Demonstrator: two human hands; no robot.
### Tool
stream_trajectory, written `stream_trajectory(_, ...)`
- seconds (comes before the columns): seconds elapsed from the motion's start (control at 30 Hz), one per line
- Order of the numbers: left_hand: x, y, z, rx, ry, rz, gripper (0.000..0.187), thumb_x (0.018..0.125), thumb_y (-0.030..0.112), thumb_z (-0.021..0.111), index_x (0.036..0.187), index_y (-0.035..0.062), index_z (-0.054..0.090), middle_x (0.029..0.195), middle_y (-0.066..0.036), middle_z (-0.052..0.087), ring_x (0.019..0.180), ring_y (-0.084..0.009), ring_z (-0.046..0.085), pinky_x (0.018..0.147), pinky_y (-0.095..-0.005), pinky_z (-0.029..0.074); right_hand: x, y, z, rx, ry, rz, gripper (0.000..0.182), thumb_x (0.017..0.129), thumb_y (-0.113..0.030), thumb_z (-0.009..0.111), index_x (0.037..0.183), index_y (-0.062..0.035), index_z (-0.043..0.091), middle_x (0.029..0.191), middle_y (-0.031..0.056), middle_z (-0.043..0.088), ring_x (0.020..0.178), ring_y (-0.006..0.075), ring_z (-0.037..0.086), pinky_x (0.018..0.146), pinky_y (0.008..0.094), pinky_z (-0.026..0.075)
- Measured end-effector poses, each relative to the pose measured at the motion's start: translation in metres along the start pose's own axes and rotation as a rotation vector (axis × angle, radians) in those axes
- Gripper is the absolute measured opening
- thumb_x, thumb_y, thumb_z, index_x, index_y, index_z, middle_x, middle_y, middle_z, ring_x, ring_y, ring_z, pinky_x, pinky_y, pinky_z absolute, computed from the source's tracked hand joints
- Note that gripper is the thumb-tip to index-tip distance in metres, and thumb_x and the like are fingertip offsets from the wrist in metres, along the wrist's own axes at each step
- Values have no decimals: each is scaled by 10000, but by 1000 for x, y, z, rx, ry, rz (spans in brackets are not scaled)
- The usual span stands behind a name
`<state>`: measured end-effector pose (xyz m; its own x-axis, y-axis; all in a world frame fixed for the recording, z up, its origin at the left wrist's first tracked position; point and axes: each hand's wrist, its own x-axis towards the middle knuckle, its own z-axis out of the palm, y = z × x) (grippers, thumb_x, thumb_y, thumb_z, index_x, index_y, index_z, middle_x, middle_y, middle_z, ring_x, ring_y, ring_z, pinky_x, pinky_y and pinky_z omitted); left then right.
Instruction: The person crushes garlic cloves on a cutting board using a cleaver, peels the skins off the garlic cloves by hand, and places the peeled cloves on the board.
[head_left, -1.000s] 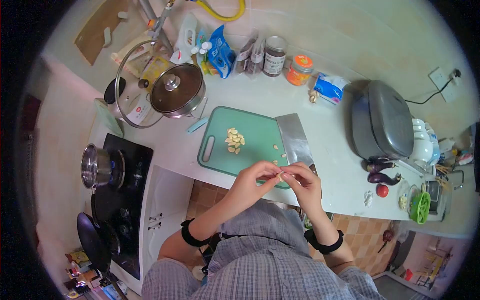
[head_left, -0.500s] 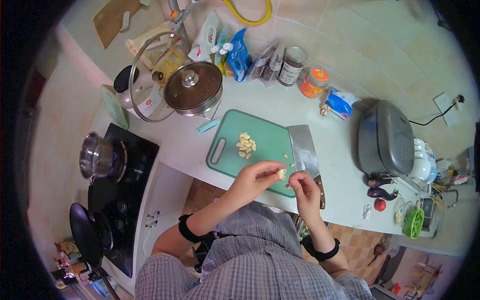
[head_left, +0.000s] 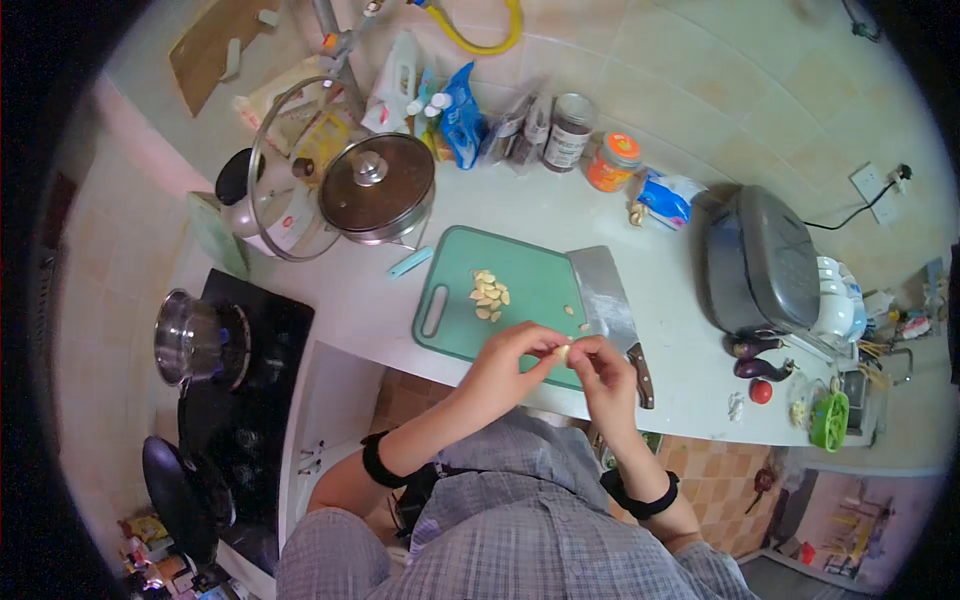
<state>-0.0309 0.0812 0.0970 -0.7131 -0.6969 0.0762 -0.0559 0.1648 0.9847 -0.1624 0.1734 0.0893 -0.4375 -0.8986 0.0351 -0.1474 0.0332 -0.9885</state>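
Over the near edge of the green cutting board (head_left: 545,260), my left hand (head_left: 512,362) pinches a pale garlic clove (head_left: 562,355) between thumb and fingers. My right hand (head_left: 606,378) meets it there, its thumb and forefinger closed on the clove's right side. Fingertips partly cover the clove. A small pile of peeled garlic cloves (head_left: 488,292) lies on the left half of the board, and a couple of small pieces lie near its right edge. A cleaver (head_left: 606,290) rests flat along the board's right side, its handle toward me, close to my right hand.
Left are a black stove (head_left: 262,350) with a steel saucepan (head_left: 188,335) and a dark wok (head_left: 178,490). A lidded pan (head_left: 375,190) stands behind the board, near a light-blue-handled tool (head_left: 410,262). Jars and bags line the wall. A grey cooker (head_left: 765,260), eggplants (head_left: 762,368) and a tomato (head_left: 761,391) are right.
My right hand has moved left, and its fingertips now meet the clove in my left hand. The camera view has shifted slightly; the board, pile and cleaver stay put.
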Motion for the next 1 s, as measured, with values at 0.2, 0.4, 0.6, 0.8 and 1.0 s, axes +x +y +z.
stream_trajectory(0.2, 0, 0, 1, -92, -22, 50, 152, 819, 78, 581, 951, 5, 602, 878, -89, 592, 823, -161, 596, 720, -259, 476, -5, 9, 6, 116, 73, 6, 40, 849, -22, 510, 852, -2, 544, 838, 38, 548, 798, 103, 507, 735, 221, 409)
stream_trajectory(0.4, 0, -9, -2, -19, -74, 61, 140, 812, 83, 584, 931, 9, 594, 871, -79, 587, 807, -159, 582, 728, -274, 475, -7, 24, 10, 120, 78, 5, 73, 874, -74, 498, 861, -6, 521, 792, 26, 519, 732, 90, 485, 688, 216, 393)
stream_trajectory(0.6, -4, -25, -6, -182, -24, -29, 147, 816, 90, 587, 938, 10, 581, 866, -60, 593, 828, -142, 576, 762, -278, 470, -3, 34, 13, 108, 5, 73, 92, 878, -97, 502, 843, -13, 516, 798, 29, 522, 731, 93, 488, 692, 221, 401)
stream_trajectory(0.8, -4, -53, -14, -385, -27, -85, 169, 805, 74, 602, 955, 4, 570, 893, -51, 595, 874, -121, 565, 791, -262, 456, 7, 46, 19, 87, -125, 106, 97, 877, -96, 499, 840, -9, 517, 799, 32, 527, 729, 99, 494, 697, 231, 412)
stream_trajectory(1.0, -10, -77, -12, -494, -3, -141, 195, 798, 75, 614, 967, -10, 569, 920, -64, 599, 878, -119, 565, 791, -242, 453, 15, 43, 25, 20, -178, 113, 90, 877, -78, 488, 848, 1, 522, 770, 34, 528, 731, 101, 504, 703, 232, 417)
